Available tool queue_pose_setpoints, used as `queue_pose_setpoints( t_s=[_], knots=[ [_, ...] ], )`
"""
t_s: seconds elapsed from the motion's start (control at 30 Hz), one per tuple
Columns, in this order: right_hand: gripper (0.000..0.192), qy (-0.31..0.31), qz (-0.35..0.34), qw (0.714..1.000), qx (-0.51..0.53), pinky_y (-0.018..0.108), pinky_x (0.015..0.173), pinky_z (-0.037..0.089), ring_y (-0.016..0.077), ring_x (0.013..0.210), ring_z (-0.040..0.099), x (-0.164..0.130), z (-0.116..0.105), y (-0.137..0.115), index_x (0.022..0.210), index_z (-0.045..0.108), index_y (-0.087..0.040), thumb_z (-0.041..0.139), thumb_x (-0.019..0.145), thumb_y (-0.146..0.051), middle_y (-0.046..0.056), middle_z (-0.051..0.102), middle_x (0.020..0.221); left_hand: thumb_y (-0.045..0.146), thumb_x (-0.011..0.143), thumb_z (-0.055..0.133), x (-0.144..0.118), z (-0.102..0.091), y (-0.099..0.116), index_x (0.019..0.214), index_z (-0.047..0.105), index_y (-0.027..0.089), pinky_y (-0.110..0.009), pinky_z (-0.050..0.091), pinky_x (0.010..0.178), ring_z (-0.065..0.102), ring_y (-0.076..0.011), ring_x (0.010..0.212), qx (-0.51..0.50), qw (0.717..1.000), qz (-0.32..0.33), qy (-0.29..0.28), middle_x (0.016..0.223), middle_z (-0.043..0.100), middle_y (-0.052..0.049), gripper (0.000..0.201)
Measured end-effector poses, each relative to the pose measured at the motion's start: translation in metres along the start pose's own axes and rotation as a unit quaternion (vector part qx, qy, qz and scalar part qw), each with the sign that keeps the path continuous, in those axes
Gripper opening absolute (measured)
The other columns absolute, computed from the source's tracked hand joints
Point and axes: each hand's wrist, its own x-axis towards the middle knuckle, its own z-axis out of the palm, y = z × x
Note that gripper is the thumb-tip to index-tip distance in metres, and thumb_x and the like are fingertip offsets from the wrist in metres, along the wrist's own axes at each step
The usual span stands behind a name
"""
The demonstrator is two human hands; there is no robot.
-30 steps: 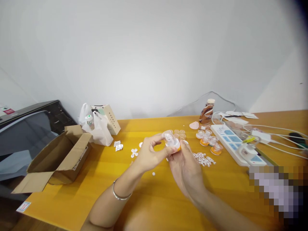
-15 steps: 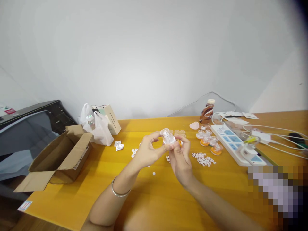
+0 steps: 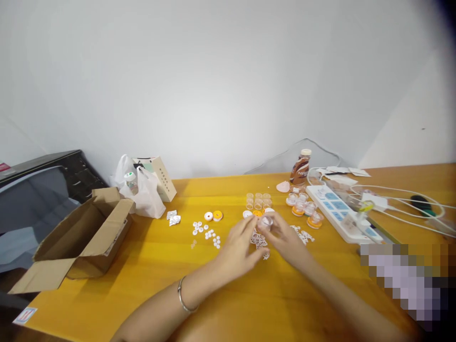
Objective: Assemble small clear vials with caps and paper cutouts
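Observation:
Both my hands meet low over the yellow table (image 3: 149, 266), at a small clear plastic cap piece (image 3: 266, 221). My right hand (image 3: 287, 239) pinches it from the right. My left hand (image 3: 239, 248), with a silver bangle on the wrist, touches it from the left with its fingertips. Under the hands lie white lacy plastic bits (image 3: 259, 241). Just beyond them stand small clear cups (image 3: 258, 199) and orange-based caps (image 3: 307, 212). Small white discs (image 3: 206, 232) lie scattered to the left.
An open cardboard box (image 3: 78, 237) sits at the left edge, with a white plastic bag (image 3: 142, 190) and a beige carton (image 3: 162, 178) behind it. A brown bottle (image 3: 299, 168), a white power strip (image 3: 338, 209) and cables occupy the right. A dark chair (image 3: 39, 190) stands at far left.
Both hands have dropped from mid-air down to the table surface with the clear piece. The view has shifted a little, showing the discs and caps that the hands had hidden.

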Motion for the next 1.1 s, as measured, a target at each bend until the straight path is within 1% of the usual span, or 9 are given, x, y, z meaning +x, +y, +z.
queue_pose_setpoints(
  t_s=[0.03, 0.1, 0.17, 0.23, 0.4, 0.6, 0.77, 0.97, 1.1],
  knots=[
    [0.019, 0.009, 0.002, 0.999, -0.034, 0.034, 0.072, 0.048, 0.0193, 0.077, 0.060, -0.001, -0.008, 0.012, 0.090, 0.051, -0.022, 0.052, 0.079, -0.037, 0.003, 0.061, 0.084, 0.037, 0.082, 0.052, -0.010, 0.005, -0.003, 0.138, 0.020, 0.018, -0.040, 0.029, 0.106, 0.030, -0.0235, 0.129, -0.004, 0.999, 0.020, -0.030, 0.140, 0.031, -0.012, 0.067],
    [0.023, 0.078, 0.010, 0.989, -0.125, 0.037, 0.074, 0.047, 0.0224, 0.081, 0.059, 0.001, -0.027, 0.036, 0.088, 0.053, -0.020, 0.053, 0.077, -0.039, 0.007, 0.062, 0.088, 0.043, 0.083, 0.049, -0.032, 0.011, -0.008, 0.139, 0.018, 0.018, -0.035, 0.027, 0.108, 0.027, -0.0218, 0.131, -0.012, 0.988, 0.091, -0.127, 0.142, 0.028, -0.011, 0.069],
    [0.025, 0.116, 0.004, 0.970, -0.215, 0.039, 0.076, 0.045, 0.0251, 0.085, 0.058, 0.005, -0.047, 0.057, 0.089, 0.054, -0.018, 0.053, 0.075, -0.039, 0.010, 0.063, 0.091, 0.048, 0.083, 0.047, -0.051, 0.014, -0.013, 0.139, 0.016, 0.016, -0.033, 0.026, 0.108, 0.023, -0.0229, 0.132, -0.015, 0.965, 0.154, -0.212, 0.145, 0.021, -0.012, 0.072],
    [0.034, 0.155, 0.007, 0.942, -0.297, 0.040, 0.076, 0.043, 0.0273, 0.088, 0.058, 0.008, -0.064, 0.072, 0.102, 0.052, -0.017, 0.052, 0.075, -0.038, 0.012, 0.063, 0.096, 0.052, 0.083, 0.042, -0.065, 0.016, -0.017, 0.140, 0.016, 0.016, -0.036, 0.023, 0.109, 0.022, -0.0244, 0.133, -0.008, 0.947, 0.181, -0.265, 0.145, 0.019, -0.013, 0.072],
    [0.033, 0.154, 0.004, 0.877, -0.456, 0.041, 0.073, 0.038, 0.0309, 0.089, 0.055, 0.005, -0.080, 0.088, 0.103, 0.056, -0.017, 0.046, 0.078, -0.036, 0.012, 0.065, 0.085, 0.057, 0.084, 0.033, -0.072, 0.019, -0.019, 0.140, 0.015, 0.017, -0.040, 0.015, 0.110, 0.018, -0.0235, 0.134, 0.021, 0.939, 0.173, -0.297, 0.145, 0.021, -0.011, 0.071],
    [0.033, 0.206, 0.002, 0.830, -0.518, 0.047, 0.077, 0.033, 0.0336, 0.098, 0.049, -0.001, -0.073, 0.095, 0.097, 0.061, -0.019, 0.042, 0.081, -0.041, 0.014, 0.058, 0.107, 0.057, 0.085, 0.030, -0.066, 0.019, -0.017, 0.139, 0.018, 0.018, -0.038, 0.014, 0.110, 0.019, -0.0211, 0.134, 0.024, 0.937, 0.169, -0.306, 0.145, 0.021, -0.010, 0.068],
    [0.035, 0.228, -0.010, 0.835, -0.501, 0.049, 0.080, 0.033, 0.0338, 0.102, 0.047, -0.003, -0.074, 0.104, 0.095, 0.061, -0.019, 0.041, 0.081, -0.044, 0.015, 0.054, 0.112, 0.055, 0.085, 0.034, -0.069, 0.020, -0.017, 0.138, 0.021, 0.018, -0.036, 0.016, 0.110, 0.022, -0.0209, 0.133, 0.012, 0.943, 0.170, -0.285, 0.144, 0.025, -0.009, 0.066],
    [0.040, 0.207, -0.053, 0.886, -0.412, 0.046, 0.087, 0.036, 0.0326, 0.108, 0.045, -0.002, -0.078, 0.117, 0.106, 0.053, -0.017, 0.041, 0.081, -0.045, 0.017, 0.050, 0.112, 0.054, 0.084, 0.039, -0.072, 0.027, -0.021, 0.136, 0.025, 0.018, -0.035, 0.017, 0.110, 0.026, -0.0207, 0.132, 0.016, 0.953, 0.179, -0.243, 0.142, 0.030, -0.010, 0.065],
    [0.037, 0.206, -0.040, 0.912, -0.351, 0.047, 0.090, 0.033, 0.0349, 0.113, 0.042, 0.000, -0.077, 0.119, 0.104, 0.053, -0.019, 0.042, 0.080, -0.044, 0.019, 0.044, 0.118, 0.054, 0.083, 0.041, -0.071, 0.030, -0.022, 0.133, 0.031, 0.018, -0.034, 0.020, 0.108, 0.029, -0.0209, 0.130, 0.027, 0.954, 0.194, -0.228, 0.138, 0.036, -0.010, 0.063]
  ],
)
